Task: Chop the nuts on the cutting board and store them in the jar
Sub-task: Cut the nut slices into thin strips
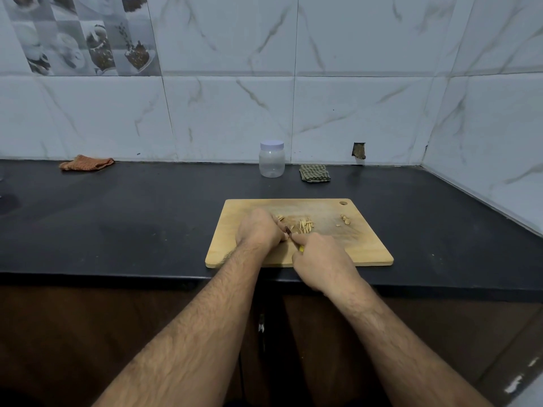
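Nuts (305, 225) sit mid-board (235, 254); our left hand (260, 230) pinches one, right hand (318, 259) wraps the knife (289, 232). Fingertips so close to the blade could get nicked, or slivers skitter onto the desk (117, 224). Jar (271, 160) stays lidded behind.

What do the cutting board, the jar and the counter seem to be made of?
Cutting board: probably wood or bamboo, with a pale tan matte face, faint grain and a hanging hole in one corner.
Jar: likely clear plastic, since the wall behind shows through its body; the lid is opaque and pale.
Counter: looks like dark polished stone, perhaps granite, with a soft sheen.
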Demonstrator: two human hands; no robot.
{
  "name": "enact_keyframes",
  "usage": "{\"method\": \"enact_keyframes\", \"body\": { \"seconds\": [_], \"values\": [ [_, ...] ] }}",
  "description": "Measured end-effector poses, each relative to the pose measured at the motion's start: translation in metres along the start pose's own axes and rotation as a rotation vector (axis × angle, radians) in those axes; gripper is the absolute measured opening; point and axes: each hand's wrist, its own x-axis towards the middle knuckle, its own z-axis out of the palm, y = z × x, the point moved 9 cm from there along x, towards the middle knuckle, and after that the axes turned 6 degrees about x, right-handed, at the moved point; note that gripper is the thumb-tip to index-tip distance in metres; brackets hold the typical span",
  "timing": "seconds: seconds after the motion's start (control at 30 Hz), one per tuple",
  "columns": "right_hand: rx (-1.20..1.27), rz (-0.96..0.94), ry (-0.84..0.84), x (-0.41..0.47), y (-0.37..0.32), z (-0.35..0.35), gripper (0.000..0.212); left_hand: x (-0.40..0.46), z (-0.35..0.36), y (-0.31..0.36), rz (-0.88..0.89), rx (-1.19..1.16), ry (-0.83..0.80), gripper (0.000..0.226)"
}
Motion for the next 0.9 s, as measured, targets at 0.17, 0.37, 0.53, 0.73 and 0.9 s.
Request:
{"method": "enact_keyframes", "body": {
  "seconds": [0.17, 0.37, 0.53, 0.73, 0.9],
  "values": [
    [-0.003, 0.004, -0.014, 0.001, 0.001, 0.000, 0.049, 0.001, 0.000, 0.001, -0.002, 0.005, 0.000, 0.020],
    [-0.039, 0.011, -0.043, 0.008, -0.002, 0.005, 0.053, 0.003, 0.000, 0.001, 0.005, -0.001, -0.011, 0.023],
    [-0.088, -0.013, -0.032, -0.001, -0.005, 0.005, 0.048, 0.000, -0.001, 0.002, -0.004, 0.005, -0.001, 0.023],
    [-0.093, -0.005, -0.021, -0.017, 0.001, 0.004, 0.050, 0.000, -0.001, 0.000, -0.003, 0.006, -0.007, 0.018],
    [-0.113, 0.015, -0.025, -0.013, 0.003, 0.000, 0.051, 0.001, 0.000, 0.001, 0.010, 0.001, -0.020, 0.017]
  ]
}}
